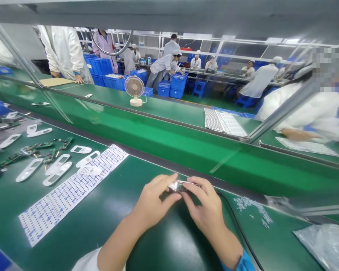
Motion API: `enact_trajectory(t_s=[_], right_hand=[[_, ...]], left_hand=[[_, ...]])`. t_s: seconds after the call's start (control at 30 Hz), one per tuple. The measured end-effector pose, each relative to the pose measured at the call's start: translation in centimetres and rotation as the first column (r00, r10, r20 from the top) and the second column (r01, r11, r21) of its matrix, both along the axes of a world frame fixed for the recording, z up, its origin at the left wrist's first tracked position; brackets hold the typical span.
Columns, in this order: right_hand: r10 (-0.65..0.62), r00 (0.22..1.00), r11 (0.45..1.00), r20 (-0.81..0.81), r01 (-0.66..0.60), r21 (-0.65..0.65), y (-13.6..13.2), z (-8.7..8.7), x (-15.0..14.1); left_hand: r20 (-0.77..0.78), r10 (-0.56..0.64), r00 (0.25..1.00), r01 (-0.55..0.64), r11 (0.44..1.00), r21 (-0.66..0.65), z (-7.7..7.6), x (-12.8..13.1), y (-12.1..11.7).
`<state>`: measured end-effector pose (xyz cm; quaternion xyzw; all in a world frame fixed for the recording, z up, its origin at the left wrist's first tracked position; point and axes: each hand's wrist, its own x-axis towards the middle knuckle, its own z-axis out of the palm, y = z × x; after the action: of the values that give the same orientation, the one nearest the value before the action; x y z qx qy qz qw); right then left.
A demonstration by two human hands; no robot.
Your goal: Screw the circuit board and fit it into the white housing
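Observation:
Between my two hands is a small device housing with a circuit board (178,186), its white shell and a bit of green board showing between the fingers. My left hand (154,197) pinches its left end between thumb and fingers. The right end is gripped by my right hand (207,203), whose fingers hide part of it. To the left lies a printed sticker sheet (64,194) with rows of dark and blue marks. White plastic shells (29,170) lie beside and partly on the sheet, near several green circuit boards (49,155).
A black cable (237,214) runs past my right hand. Farther right are small pale pieces (254,209) and a clear plastic bag (326,242). Beyond a green divider (169,137) stand a small fan (135,90) and label sheets (224,122). Co-workers (168,66) and blue crates are behind.

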<state>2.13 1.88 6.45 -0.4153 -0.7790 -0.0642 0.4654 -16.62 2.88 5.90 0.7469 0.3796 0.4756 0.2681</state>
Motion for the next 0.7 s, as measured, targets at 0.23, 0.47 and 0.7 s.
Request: enact_trajectory(t_s=[0.23, 0.47, 0.7], right_hand=[[0.027, 0.99, 0.999, -0.137, -0.033, -0.041, -0.4, 0.6, -0.4], [0.06, 0.98, 0.997, -0.188, -0.066, -0.028, -0.6, 1.2, -0.7], [0.103, 0.967, 0.988, -0.234, -0.127, -0.086, -0.8, 1.4, -0.9]], left_hand=[[0.415, 0.102, 0.904, 0.147, 0.838, -0.526, 0.6, 0.4, -0.3], [0.533, 0.102, 0.84, 0.246, 0.804, -0.542, 1.0, 0.4, -0.2], [0.531, 0.088, 0.843, 0.213, 0.852, -0.479, 1.2, 0.3, -0.3]])
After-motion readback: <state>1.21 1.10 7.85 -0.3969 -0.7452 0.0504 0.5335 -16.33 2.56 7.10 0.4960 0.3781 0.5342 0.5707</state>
